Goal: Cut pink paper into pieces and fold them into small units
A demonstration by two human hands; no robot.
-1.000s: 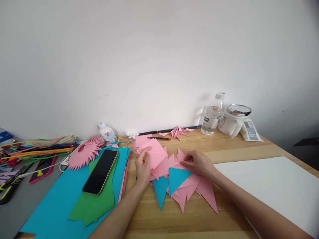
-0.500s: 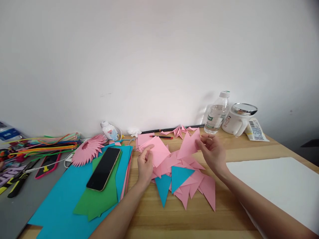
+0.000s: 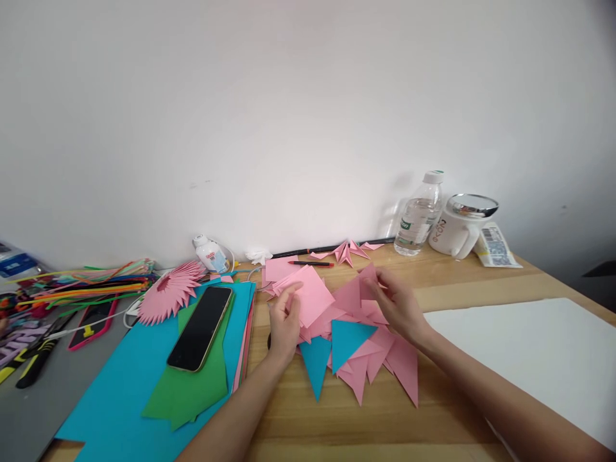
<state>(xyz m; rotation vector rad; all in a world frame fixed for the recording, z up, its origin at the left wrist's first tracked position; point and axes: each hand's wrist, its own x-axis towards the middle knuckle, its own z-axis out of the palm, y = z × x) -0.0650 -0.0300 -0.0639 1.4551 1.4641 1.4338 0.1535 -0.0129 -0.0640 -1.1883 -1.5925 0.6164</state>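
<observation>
A heap of pink paper triangles (image 3: 375,359) with two blue triangles (image 3: 349,337) lies on the wooden desk (image 3: 366,417). My left hand (image 3: 283,321) pinches the edge of a stack of pink paper squares (image 3: 310,292) at the heap's left side. Over the heap's far side, my right hand (image 3: 397,305) holds a pink folded piece (image 3: 366,282) between thumb and fingers.
A black phone (image 3: 199,327) rests on green paper (image 3: 187,385) over blue sheets (image 3: 110,404) at left. A pink paper flower (image 3: 168,292), coloured pipe cleaners (image 3: 81,285) and a glue bottle (image 3: 209,253) lie behind. A water bottle (image 3: 418,215), white mug (image 3: 457,228) and white board (image 3: 534,353) stand right.
My right hand lifted a pink piece off the heap, raised it, then lowered it back toward the pile. The left hand stayed on the pink squares.
</observation>
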